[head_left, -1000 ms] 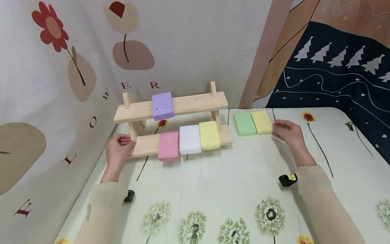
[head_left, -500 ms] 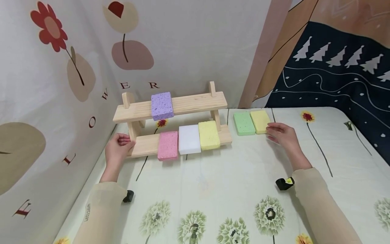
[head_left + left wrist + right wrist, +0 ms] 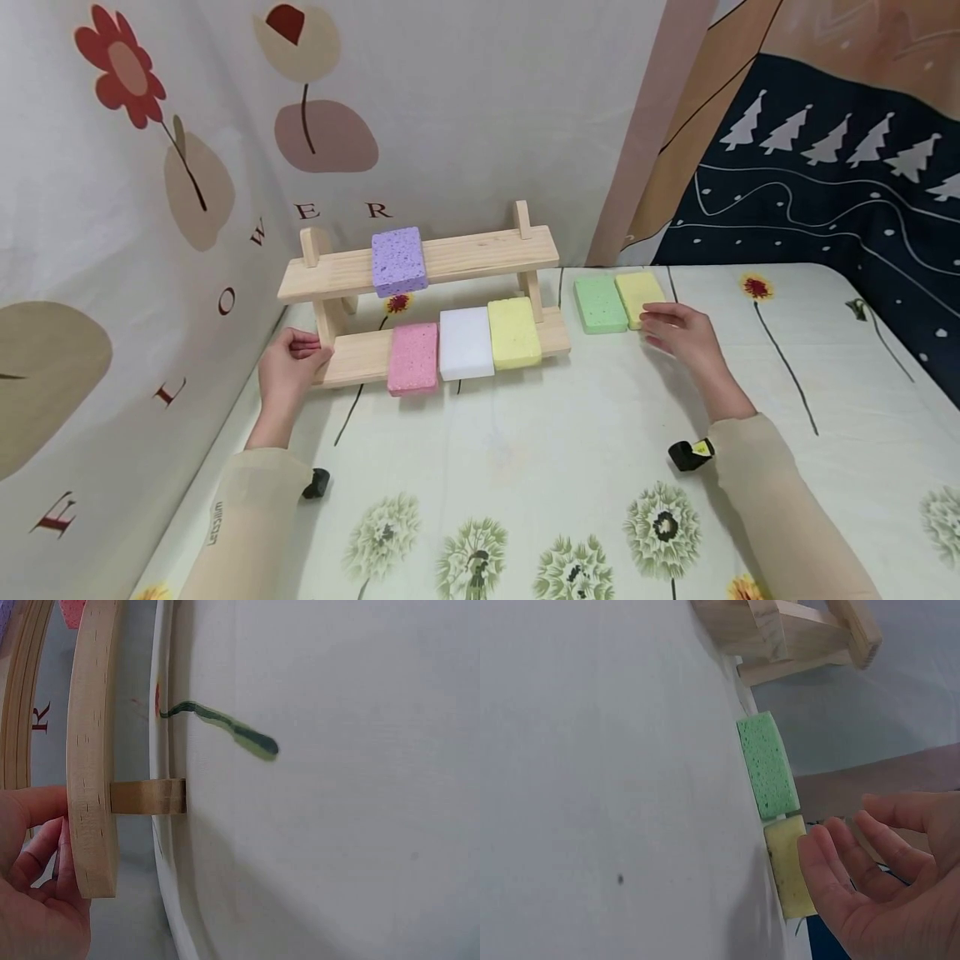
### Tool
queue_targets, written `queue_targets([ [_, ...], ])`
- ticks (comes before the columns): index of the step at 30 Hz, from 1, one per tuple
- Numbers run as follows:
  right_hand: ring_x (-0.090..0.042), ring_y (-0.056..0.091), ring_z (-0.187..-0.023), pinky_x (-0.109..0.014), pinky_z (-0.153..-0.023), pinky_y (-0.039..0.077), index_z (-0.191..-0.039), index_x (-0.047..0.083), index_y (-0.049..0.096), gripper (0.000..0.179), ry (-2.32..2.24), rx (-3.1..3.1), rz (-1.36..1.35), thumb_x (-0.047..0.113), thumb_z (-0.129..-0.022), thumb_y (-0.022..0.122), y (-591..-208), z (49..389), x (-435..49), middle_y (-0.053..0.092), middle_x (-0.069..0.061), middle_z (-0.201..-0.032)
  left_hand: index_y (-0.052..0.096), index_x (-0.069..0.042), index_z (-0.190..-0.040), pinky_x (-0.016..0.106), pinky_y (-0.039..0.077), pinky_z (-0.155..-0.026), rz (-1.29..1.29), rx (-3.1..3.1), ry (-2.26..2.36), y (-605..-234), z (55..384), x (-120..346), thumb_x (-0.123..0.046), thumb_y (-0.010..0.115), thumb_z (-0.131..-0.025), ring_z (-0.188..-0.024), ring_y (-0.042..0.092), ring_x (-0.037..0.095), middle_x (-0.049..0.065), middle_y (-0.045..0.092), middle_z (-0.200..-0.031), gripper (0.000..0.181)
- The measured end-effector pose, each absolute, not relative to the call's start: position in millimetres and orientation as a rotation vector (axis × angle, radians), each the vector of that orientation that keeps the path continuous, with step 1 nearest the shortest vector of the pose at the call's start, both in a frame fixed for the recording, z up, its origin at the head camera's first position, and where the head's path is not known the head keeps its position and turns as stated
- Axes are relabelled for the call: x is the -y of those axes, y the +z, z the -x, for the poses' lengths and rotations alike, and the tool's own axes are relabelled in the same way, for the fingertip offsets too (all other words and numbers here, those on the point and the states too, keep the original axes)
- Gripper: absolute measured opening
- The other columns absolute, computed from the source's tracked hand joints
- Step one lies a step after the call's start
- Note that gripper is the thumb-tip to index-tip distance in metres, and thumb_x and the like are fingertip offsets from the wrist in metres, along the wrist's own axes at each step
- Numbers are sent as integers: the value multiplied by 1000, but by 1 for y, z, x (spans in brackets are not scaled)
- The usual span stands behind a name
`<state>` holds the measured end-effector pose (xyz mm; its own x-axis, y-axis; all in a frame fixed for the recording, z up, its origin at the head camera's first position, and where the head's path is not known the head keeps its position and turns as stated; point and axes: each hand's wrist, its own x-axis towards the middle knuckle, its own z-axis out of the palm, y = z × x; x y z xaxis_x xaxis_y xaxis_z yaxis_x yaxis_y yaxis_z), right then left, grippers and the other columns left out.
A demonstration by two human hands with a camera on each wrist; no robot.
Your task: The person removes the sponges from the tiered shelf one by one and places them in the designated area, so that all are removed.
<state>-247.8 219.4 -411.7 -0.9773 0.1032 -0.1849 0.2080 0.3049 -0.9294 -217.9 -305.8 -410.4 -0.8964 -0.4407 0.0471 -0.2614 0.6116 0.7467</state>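
Note:
A two-tier wooden shelf point(image 3: 480, 250) stands at the back of the table. My left hand point(image 3: 292, 362) grips its lower board point(image 3: 94, 750) at the left end. On the upper board lies a purple sponge point(image 3: 399, 261). Side by side on the lower one are a pink sponge point(image 3: 412, 358), a white sponge point(image 3: 467, 342) and a yellow sponge point(image 3: 514, 333). Right of the shelf, a green sponge point(image 3: 600, 304) and a second yellow sponge point(image 3: 784, 866) lie on the table. Over that yellow sponge's near right corner is my right hand point(image 3: 684, 333), fingers loosely bent and holding nothing.
A flower-printed cloth point(image 3: 525, 467) covers the table. Behind the shelf rises a printed fabric wall point(image 3: 480, 108), with another along the left. A dark fabric panel with white trees point(image 3: 817, 192) borders the right side.
My right hand has moved left, from beside the yellow sponge on the table to over its near right corner. My left hand stays at the shelf's end, and the sponges keep their places.

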Motion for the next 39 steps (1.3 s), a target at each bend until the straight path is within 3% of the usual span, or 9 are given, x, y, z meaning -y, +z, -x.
queue_targets([
  [10, 11, 58, -87, -13, -83, 54, -144, -1, 47, 47, -1791, -2462, -223, 17, -101, 57, -407, 249, -205, 55, -20, -137, 61, -3, -117, 10, 42, -62, -587, 2617, -1150, -412, 219, 307, -16, 71, -92, -80, 53, 3, 12, 67, -108, 30],
  [20, 10, 60, -88, -14, -83, 54, -142, -4, 48, 47, -1854, -2434, -102, 13, -100, 59, -399, 252, -190, 62, -6, -120, 61, -3, -116, 10, 42, -62, -584, 2616, -1142, -414, 220, 308, -16, 72, -91, -81, 54, 5, 13, 66, -108, 30],
  [29, 10, 60, -86, -12, -82, 54, -141, -4, 49, 44, -1875, -2417, -66, 10, -100, 57, -392, 257, -170, 54, -27, -139, 61, -3, -116, 9, 42, -62, -582, 2619, -1140, -412, 218, 307, -17, 71, -92, -82, 54, 5, 14, 66, -110, 30],
  [39, 4, 60, -92, -23, -90, 55, -139, -1, 53, 42, -1851, -2442, -33, 9, -99, 59, -385, 263, -147, 58, -24, -137, 60, -2, -117, 9, 41, -62, -582, 2627, -1131, -412, 219, 307, -17, 71, -92, -83, 54, 7, 14, 66, -111, 30],
])
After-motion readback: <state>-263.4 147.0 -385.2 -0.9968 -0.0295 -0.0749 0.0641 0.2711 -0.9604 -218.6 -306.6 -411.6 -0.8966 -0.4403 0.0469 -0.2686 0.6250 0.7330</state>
